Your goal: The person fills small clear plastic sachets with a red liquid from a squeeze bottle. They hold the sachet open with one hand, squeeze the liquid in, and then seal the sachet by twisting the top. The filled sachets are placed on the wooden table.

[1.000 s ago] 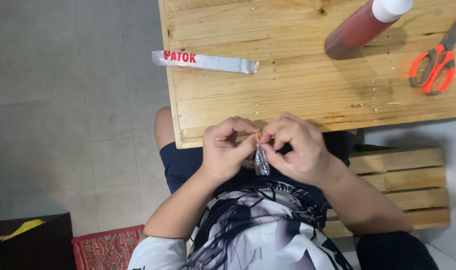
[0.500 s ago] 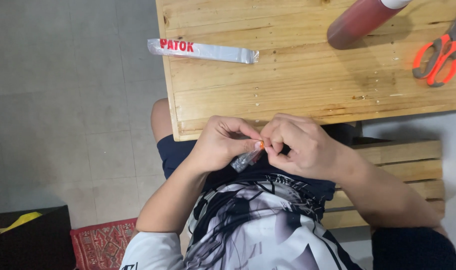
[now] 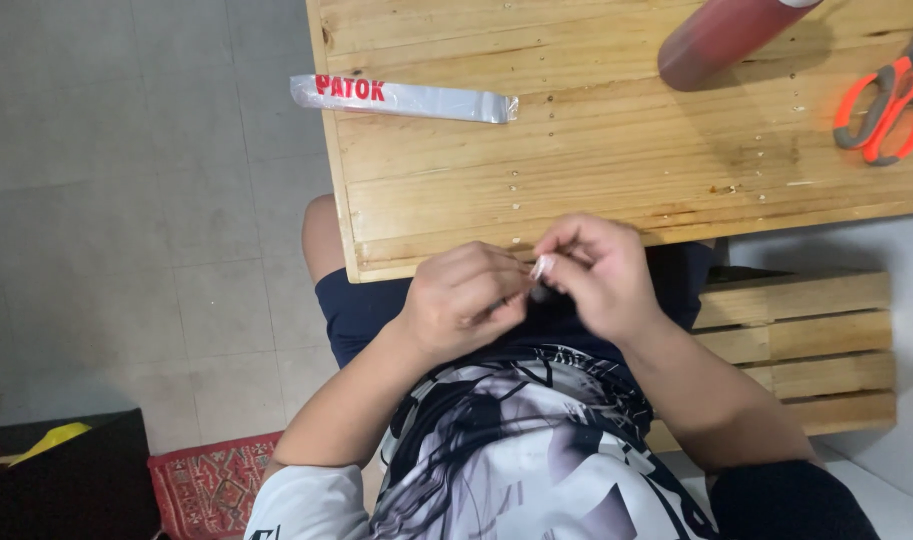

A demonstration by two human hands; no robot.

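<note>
— What are your fingers doing?

— The fingers of your left hand [image 3: 463,300] and of your right hand [image 3: 594,272] are pinched together where the two hands meet, just off the near edge of the surface. Both sets are closed down tight on one small clear plastic piece [image 3: 540,268]; only a pale, shiny sliver of it shows between your fingertips, so I cannot tell its shape.

— Where does that piece sit, exactly?

— It is held in the air above your lap, right by the near edge of the pale wooden plank surface [image 3: 616,150], not resting on it. Your hands cover most of it.

— And what lies around your hands?

— On the surface, well away to your left, a long flat silvery packet with red lettering [image 3: 404,98] lies with one end hanging over the side edge. At the far side, a dark red plastic bottle [image 3: 724,38] lies tilted. Further right, a pair of scissors with orange and grey handles [image 3: 881,98] lies flat. Small pale crumbs dot the planks. Below your right arm there is a wooden slatted pallet [image 3: 801,345], and to your left a grey tiled floor [image 3: 126,200].
</note>
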